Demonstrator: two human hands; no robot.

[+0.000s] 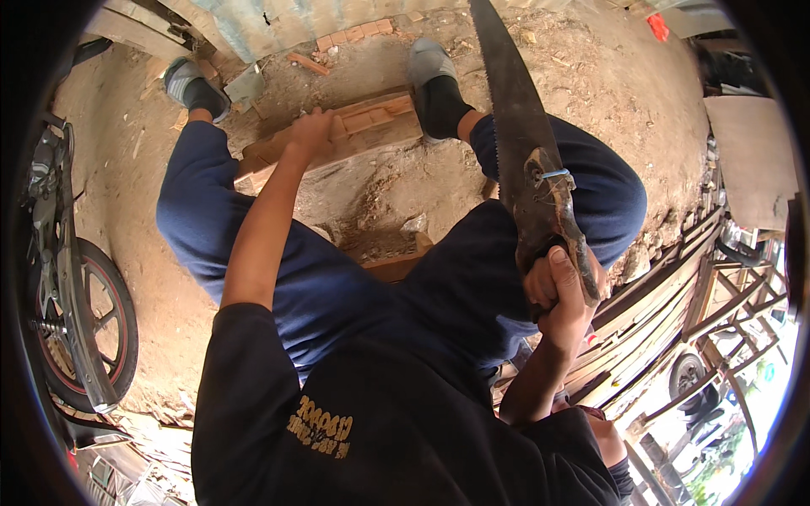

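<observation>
My right hand [564, 282] is wrapped round the worn wooden handle [577, 244] of a handsaw. The saw's dark toothed blade [516, 93] points up and away from me, raised over my right thigh, with its teeth on the left side. A bit of light blue cord [555, 174] is tied where handle and blade meet. My left hand [312, 133] is closed over a long block of wood [363, 126] lying on the ground between my feet; its fingertips are partly hidden. The blade is well apart from the wood.
Loose brick-coloured pieces [354, 34] lie by the metal sheeting [253, 25]. A motorcycle wheel [97, 325] stands at left. Long boards [650, 325] are stacked at right, near a wooden frame [734, 312]. Another piece of wood [392, 268] lies between my thighs.
</observation>
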